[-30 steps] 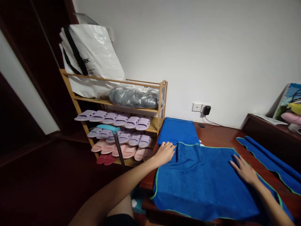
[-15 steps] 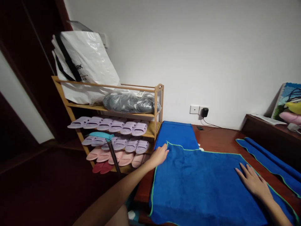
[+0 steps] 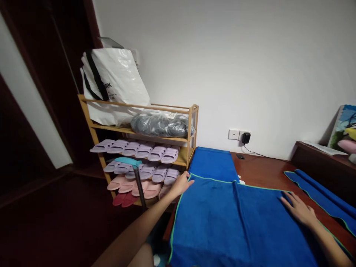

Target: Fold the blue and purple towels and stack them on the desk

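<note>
A blue towel (image 3: 211, 218) with a green stitched edge lies spread over the brown wooden table, with a raised crease running down its middle. My left hand (image 3: 182, 184) is at its far left corner, the corner between thumb and fingers. On the towel's far right part rests my right hand (image 3: 302, 210), palm down with fingers stretched out. Beyond the towel's far edge lies a folded blue cloth (image 3: 213, 163), partly covered by it. Another blue towel (image 3: 319, 196), folded narrow with a green edge, lies to the right.
At left stands a wooden shoe rack (image 3: 191, 126) with rows of slippers (image 3: 147, 150), a white bag (image 3: 119, 74) and a plastic-wrapped grey bundle (image 3: 164, 125). A black plug (image 3: 246, 138) sits in the wall socket. A dark raised ledge (image 3: 308, 159) borders the table's right.
My left hand has moved left with the towel's corner, and the far edge is straighter. A crease has appeared in the middle. My right hand now lies closer to the far right corner.
</note>
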